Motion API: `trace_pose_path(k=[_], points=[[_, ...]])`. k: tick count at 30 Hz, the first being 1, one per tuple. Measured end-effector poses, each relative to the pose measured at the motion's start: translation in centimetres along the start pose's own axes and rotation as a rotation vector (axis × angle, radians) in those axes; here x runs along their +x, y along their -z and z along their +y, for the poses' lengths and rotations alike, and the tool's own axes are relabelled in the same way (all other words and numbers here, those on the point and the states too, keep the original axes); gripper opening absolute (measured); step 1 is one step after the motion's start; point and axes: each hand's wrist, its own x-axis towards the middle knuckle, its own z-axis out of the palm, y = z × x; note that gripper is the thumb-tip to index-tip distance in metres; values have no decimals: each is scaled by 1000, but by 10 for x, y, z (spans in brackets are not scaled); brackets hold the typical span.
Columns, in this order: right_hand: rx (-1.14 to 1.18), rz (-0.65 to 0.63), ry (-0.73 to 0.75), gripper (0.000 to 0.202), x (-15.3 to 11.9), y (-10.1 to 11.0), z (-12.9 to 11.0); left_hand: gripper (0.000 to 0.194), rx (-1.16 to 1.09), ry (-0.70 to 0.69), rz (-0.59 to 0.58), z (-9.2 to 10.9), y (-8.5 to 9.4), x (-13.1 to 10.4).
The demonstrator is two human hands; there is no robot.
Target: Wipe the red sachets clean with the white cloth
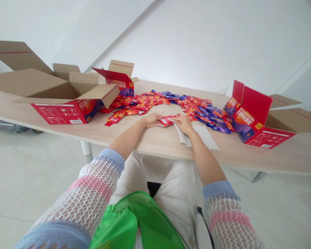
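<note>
A red sachet (166, 121) with a white label is pinched at its left end by my left hand (152, 120), low over the table. My right hand (183, 124) is closed on a white cloth (181, 135), its fingers touching the sachet's right end. From that hand the cloth drapes down; more white material (206, 137) lies flat to its right, and I cannot tell if it is the same piece. Beyond both hands, red and purple sachets (150, 100) form a curved heap. A few red sachets (115, 117) lie to the left of my left hand.
On the left stands a large open red carton (59, 112), flaps spread, with a smaller open carton (121, 86) behind it. Another open red carton (251, 121) is tilted at the right. The wooden table's (155, 141) front edge runs just before my lap; a white wall rises behind.
</note>
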Motion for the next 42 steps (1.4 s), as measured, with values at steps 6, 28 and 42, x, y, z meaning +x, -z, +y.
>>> trace_pose_path(k=[6, 28, 42], points=[[133, -112, 218, 34, -2, -2, -11, 30, -61, 46, -81, 1, 5, 2], [-178, -153, -212, 32, -1, 7, 13, 29, 62, 86, 61, 2, -12, 1], [61, -71, 133, 34, -2, 5, -20, 28, 161, 43, 77, 3, -12, 0]])
